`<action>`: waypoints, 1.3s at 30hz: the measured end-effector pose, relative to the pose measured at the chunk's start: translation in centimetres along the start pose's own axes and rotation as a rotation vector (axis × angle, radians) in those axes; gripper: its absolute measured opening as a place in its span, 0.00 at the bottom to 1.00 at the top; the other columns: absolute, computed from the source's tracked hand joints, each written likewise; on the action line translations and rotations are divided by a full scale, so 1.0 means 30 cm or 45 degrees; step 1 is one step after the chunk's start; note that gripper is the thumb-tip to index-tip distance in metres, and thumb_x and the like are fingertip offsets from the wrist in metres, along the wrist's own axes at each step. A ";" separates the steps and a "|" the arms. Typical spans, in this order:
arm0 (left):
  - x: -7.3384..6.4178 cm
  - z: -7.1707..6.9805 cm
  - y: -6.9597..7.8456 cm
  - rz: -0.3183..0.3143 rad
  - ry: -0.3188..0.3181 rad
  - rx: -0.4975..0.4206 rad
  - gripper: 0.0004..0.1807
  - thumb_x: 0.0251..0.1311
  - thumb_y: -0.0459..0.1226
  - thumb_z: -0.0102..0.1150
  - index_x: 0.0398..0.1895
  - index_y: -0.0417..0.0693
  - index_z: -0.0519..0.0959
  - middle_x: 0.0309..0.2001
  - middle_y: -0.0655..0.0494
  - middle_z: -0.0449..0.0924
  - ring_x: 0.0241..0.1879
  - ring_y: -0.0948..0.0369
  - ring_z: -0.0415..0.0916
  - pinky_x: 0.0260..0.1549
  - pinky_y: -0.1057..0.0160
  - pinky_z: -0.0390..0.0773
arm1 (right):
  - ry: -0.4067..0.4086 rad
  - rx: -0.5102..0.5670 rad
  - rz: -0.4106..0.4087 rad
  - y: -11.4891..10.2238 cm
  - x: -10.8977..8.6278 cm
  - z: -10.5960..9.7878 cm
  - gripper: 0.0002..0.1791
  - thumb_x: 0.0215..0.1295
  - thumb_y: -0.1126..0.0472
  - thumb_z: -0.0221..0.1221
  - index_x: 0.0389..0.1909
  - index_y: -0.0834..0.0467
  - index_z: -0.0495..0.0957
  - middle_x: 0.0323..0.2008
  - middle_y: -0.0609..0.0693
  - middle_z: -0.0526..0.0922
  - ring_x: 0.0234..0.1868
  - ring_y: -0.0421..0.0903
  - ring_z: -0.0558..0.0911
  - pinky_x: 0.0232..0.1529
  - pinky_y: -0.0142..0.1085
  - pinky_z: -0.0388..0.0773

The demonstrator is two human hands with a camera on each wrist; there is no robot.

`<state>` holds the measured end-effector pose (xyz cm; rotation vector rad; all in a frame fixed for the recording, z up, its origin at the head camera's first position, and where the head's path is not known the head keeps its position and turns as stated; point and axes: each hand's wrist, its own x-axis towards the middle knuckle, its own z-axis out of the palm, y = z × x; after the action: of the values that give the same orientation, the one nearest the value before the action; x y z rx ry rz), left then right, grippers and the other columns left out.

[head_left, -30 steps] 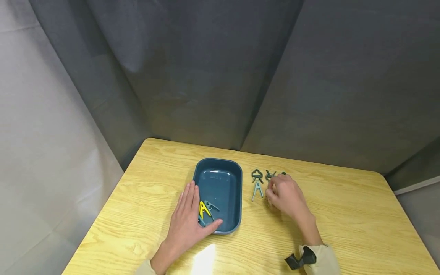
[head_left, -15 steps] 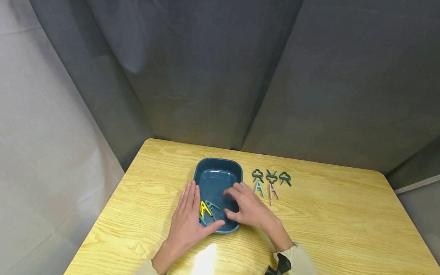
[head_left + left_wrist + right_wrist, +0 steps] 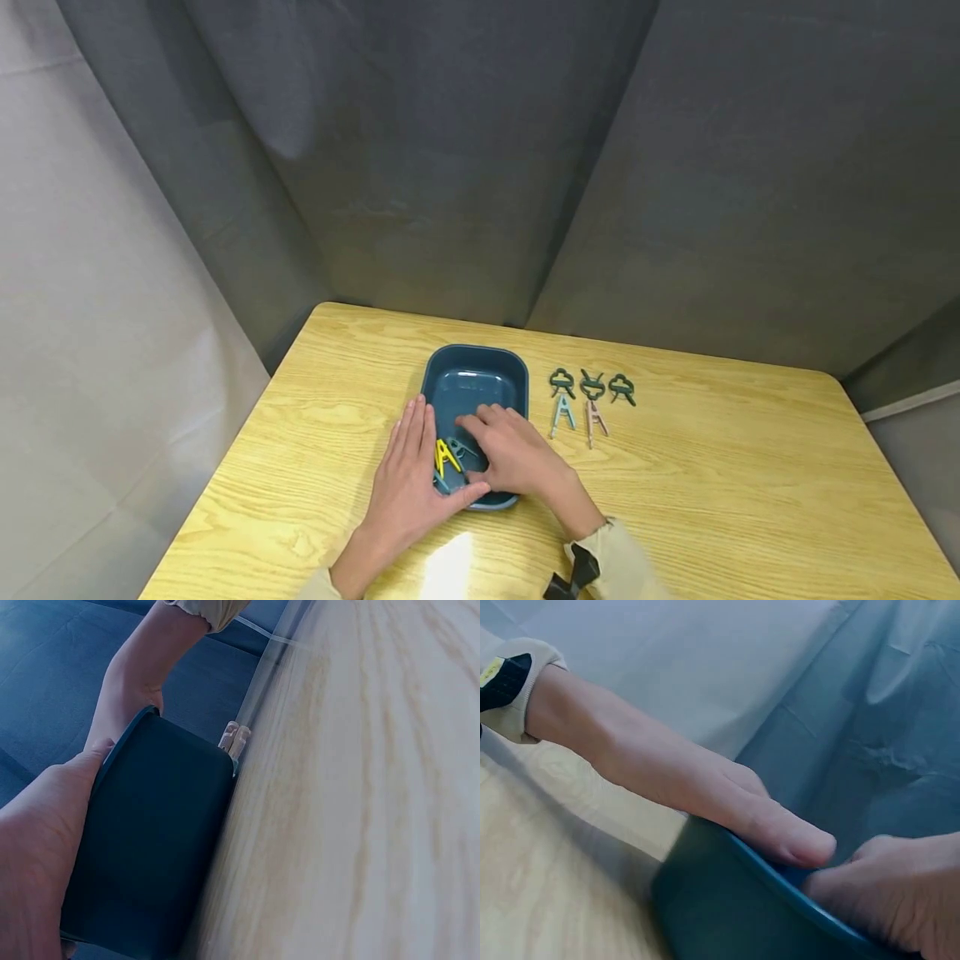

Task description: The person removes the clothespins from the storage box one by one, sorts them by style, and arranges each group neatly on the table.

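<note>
My left hand [image 3: 408,492] rests along the left side of a dark blue plastic bin [image 3: 468,387], fingers straight and thumb at the front rim. My right hand [image 3: 516,454] reaches over the bin's right side, its loosely bent fingers down inside and apart from one another. Beside its fingertips lie a yellow spring clip [image 3: 442,451] and a dark teal spring clip [image 3: 455,447]. Another bluish clip [image 3: 440,482] is partly hidden by my left hand. In the right wrist view my left thumb [image 3: 806,844] shows at the rim and my right hand [image 3: 892,892] dips inside.
Right of the bin, three dark green clips [image 3: 592,388] form a row on the wooden table [image 3: 750,467]. Below them lie a light blue clip [image 3: 563,408] and a pink clip [image 3: 594,415]. Grey curtains [image 3: 450,208] hang behind the table.
My right hand has left the pink clip in the group on the table, moved left over the bin and lowered in toward the clips. My left hand has stayed in place.
</note>
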<state>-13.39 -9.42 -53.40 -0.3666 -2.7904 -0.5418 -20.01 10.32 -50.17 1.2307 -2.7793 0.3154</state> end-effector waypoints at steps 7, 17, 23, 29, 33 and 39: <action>0.001 0.001 0.002 0.001 0.005 -0.011 0.72 0.52 0.82 0.50 0.83 0.34 0.50 0.84 0.41 0.43 0.84 0.47 0.42 0.80 0.49 0.51 | -0.078 -0.192 0.017 -0.028 0.011 0.034 0.35 0.60 0.36 0.67 0.66 0.47 0.80 0.46 0.48 0.80 0.42 0.47 0.75 0.49 0.42 0.80; 0.005 -0.007 0.003 0.005 -0.003 -0.026 0.72 0.53 0.82 0.50 0.83 0.34 0.49 0.85 0.41 0.41 0.84 0.49 0.39 0.80 0.49 0.49 | 0.072 -0.178 0.099 -0.028 0.011 0.038 0.38 0.63 0.26 0.58 0.50 0.57 0.85 0.42 0.50 0.80 0.42 0.50 0.73 0.50 0.44 0.77; 0.000 -0.009 0.001 0.023 0.002 -0.018 0.72 0.53 0.81 0.52 0.82 0.33 0.50 0.84 0.40 0.42 0.84 0.48 0.39 0.80 0.48 0.49 | 0.070 -0.277 0.209 -0.042 0.011 0.040 0.52 0.51 0.12 0.53 0.45 0.59 0.85 0.42 0.52 0.79 0.45 0.52 0.72 0.48 0.45 0.73; -0.014 -0.008 0.004 0.017 0.004 -0.002 0.72 0.53 0.81 0.52 0.82 0.33 0.50 0.84 0.40 0.42 0.84 0.48 0.37 0.80 0.49 0.48 | -0.074 -0.349 0.297 -0.053 0.008 0.049 0.53 0.51 0.10 0.49 0.43 0.57 0.85 0.42 0.51 0.78 0.47 0.51 0.71 0.47 0.43 0.70; -0.017 -0.011 0.006 0.008 0.002 -0.009 0.72 0.52 0.81 0.53 0.83 0.34 0.50 0.84 0.40 0.41 0.84 0.48 0.38 0.80 0.48 0.49 | -0.108 -0.353 0.301 -0.056 0.012 0.049 0.53 0.53 0.10 0.47 0.46 0.57 0.85 0.43 0.51 0.78 0.47 0.52 0.71 0.48 0.44 0.70; -0.008 -0.009 0.007 0.016 0.009 -0.010 0.72 0.52 0.81 0.53 0.83 0.34 0.50 0.84 0.41 0.42 0.84 0.47 0.40 0.80 0.47 0.50 | -0.090 -0.255 0.216 -0.036 0.000 0.021 0.52 0.54 0.14 0.55 0.54 0.58 0.83 0.46 0.51 0.78 0.47 0.50 0.70 0.52 0.44 0.72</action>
<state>-13.03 -9.37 -53.17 -0.3827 -2.7782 -0.5506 -19.19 9.48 -50.62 0.9828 -2.8957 0.0026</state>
